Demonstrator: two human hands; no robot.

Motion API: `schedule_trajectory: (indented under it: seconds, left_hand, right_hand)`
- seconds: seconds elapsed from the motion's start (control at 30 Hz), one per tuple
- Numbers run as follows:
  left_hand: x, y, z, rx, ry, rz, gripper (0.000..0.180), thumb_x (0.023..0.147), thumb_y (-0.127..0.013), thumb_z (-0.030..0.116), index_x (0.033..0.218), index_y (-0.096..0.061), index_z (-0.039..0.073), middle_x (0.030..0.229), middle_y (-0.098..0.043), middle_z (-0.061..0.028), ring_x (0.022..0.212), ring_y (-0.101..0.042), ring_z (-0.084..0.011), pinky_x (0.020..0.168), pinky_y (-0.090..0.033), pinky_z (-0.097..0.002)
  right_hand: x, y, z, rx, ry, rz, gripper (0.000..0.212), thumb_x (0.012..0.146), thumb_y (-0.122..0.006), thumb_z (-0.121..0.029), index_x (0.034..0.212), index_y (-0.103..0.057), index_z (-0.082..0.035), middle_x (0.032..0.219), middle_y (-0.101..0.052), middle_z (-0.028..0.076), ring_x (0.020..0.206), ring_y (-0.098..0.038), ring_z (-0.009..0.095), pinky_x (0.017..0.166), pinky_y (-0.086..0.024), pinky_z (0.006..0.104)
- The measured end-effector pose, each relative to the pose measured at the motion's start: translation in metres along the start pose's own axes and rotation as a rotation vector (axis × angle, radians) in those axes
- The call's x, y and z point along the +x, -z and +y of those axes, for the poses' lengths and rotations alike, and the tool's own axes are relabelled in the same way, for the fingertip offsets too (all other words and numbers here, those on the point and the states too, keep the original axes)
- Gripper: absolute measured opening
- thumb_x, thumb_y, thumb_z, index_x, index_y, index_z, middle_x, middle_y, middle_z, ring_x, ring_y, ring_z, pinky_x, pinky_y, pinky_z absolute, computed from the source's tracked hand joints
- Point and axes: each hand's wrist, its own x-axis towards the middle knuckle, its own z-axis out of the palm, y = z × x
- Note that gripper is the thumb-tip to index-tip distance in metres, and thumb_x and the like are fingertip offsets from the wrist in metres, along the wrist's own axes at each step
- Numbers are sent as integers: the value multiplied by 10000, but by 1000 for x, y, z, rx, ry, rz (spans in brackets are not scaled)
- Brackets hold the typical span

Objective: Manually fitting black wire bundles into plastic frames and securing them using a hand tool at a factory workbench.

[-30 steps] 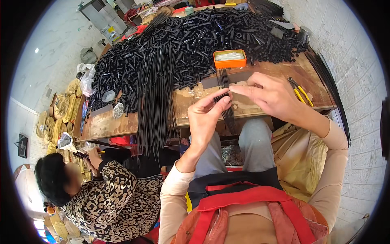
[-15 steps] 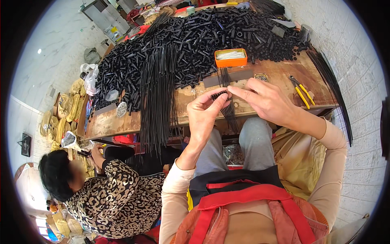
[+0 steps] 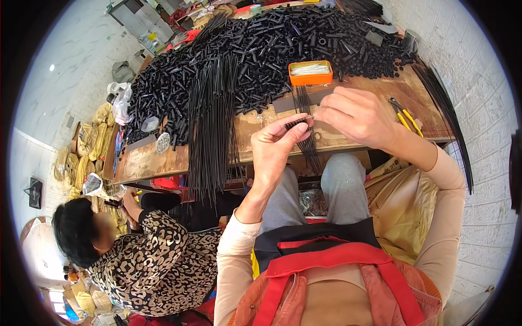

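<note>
While left hand (image 3: 274,145) and right hand (image 3: 356,116) sit close together, one ribbed black piece (image 3: 295,125), above the near edge of a wooden table (image 3: 163,164).
Left thumb and fingers clamped on the piece; right fingertips pinched on a thin pin (image 3: 310,117) at its end; black rods (image 3: 309,152) beneath; orange box (image 3: 312,80) beyond.

A co-worker (image 3: 122,250) in a leopard-print jacket (image 3: 157,261) is sitting at left near yellow sacks (image 3: 100,130) heaped along a pale wall (image 3: 76,70), while yellow-handled pliers (image 3: 409,117) are lying on the wooden table (image 3: 163,163) at right.
</note>
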Motion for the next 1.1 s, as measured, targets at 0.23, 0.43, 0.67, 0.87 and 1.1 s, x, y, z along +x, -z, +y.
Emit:
schedule_trajectory:
  seconds: [0.23,0.43,0.67,0.87,1.1]
  left_hand:
    - [-1,-1,-2,19,-19,-12,231,905,-644,-11,1131,-670,-49,1033,-703,-130,946,-675,-163,856,-582,-281]
    - [1,2,-4,-8,-68,-1,233,907,-644,14,1127,-666,-60,997,-708,-151,911,-693,-194,853,-574,-293]
    - [0,4,-6,2,-8,-69,283,908,-633,4,1184,-636,-57,1048,-695,-161,987,-672,-200,906,-570,-328]
    - [2,10,-4,-31,42,-98,302,915,-622,4,1212,-618,-56,1067,-689,-172,1009,-667,-216,931,-560,-343]
    - [3,15,-4,-78,89,-144,323,917,-627,21,1230,-604,-55,1111,-672,-196,1061,-657,-269,951,-553,-380]
  right_hand:
    - [-4,-6,-1,117,-10,53,284,692,-731,-71,962,-675,-3,856,-631,84,713,-604,229,598,-513,329]
    - [-18,8,-2,-12,-111,-90,339,704,-693,-16,1043,-683,-9,881,-633,86,743,-606,236,614,-516,334]
    - [-10,7,0,14,-83,-14,313,703,-683,-6,1015,-689,-13,889,-632,82,747,-614,239,622,-521,334]
    - [-9,4,-4,39,-52,33,253,712,-691,-18,965,-688,-19,881,-630,81,737,-618,240,611,-522,333]
    - [-8,0,3,48,-28,24,217,746,-705,-31,962,-688,-17,863,-632,81,726,-617,236,598,-519,324]
